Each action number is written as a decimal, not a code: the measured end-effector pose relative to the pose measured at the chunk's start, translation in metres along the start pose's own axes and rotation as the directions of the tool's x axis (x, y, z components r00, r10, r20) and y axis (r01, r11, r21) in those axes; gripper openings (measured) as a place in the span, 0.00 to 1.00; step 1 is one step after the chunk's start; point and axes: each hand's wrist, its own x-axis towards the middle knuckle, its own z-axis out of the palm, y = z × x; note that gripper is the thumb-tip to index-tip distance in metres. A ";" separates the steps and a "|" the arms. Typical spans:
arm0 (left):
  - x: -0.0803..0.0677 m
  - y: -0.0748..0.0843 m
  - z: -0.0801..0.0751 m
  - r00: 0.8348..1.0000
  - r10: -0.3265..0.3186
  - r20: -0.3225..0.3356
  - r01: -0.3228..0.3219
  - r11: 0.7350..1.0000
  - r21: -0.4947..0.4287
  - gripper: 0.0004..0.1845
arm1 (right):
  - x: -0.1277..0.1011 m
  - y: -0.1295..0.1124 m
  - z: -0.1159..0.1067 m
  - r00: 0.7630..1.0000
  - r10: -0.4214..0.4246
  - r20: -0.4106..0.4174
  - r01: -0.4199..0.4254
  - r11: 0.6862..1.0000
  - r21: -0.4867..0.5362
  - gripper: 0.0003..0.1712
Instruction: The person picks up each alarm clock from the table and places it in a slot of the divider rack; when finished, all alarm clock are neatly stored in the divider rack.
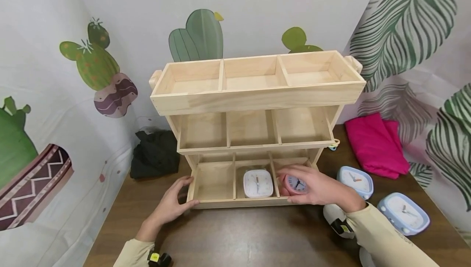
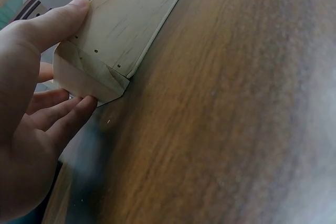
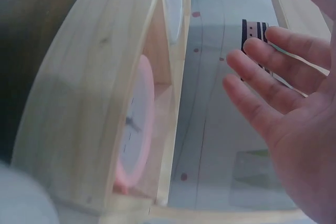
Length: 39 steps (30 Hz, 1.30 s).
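A three-tier wooden shelf (image 1: 257, 99) stands on a brown table (image 1: 250, 234). A white clock (image 1: 258, 183) lies in the middle compartment of its lowest tier, and a pink clock (image 1: 295, 184) in the right one. My left hand (image 1: 176, 200) grips the lowest tier's front left corner (image 2: 105, 51), thumb (image 2: 58, 22) on the front board and fingers on the side. My right hand (image 1: 315, 186) hovers over the pink clock. In the right wrist view that hand's fingers (image 3: 273, 77) are straight and clear of the pink clock (image 3: 137, 124).
Two light blue clocks (image 1: 356, 181) (image 1: 403, 213) lie on the table right of the shelf. A folded pink cloth (image 1: 375, 144) lies behind them, and a black cloth (image 1: 154, 154) left of the shelf. Cactus-printed sheets hang behind and at both sides.
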 end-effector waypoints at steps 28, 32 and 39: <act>-0.002 0.034 -0.007 1.000 -0.009 -0.001 0.009 1.000 0.009 0.39 | -0.079 -0.026 -0.028 0.960 0.243 -0.137 -0.247 0.969 -0.014 0.46; -0.002 0.043 -0.010 1.000 0.006 0.001 -0.006 1.000 0.004 0.38 | -0.089 -0.027 -0.031 0.948 0.279 -0.151 -0.287 0.958 -0.032 0.47; -0.001 0.045 -0.010 1.000 0.008 0.001 -0.008 1.000 0.008 0.37 | -0.108 -0.026 -0.034 0.922 0.346 -0.171 -0.358 0.933 -0.039 0.48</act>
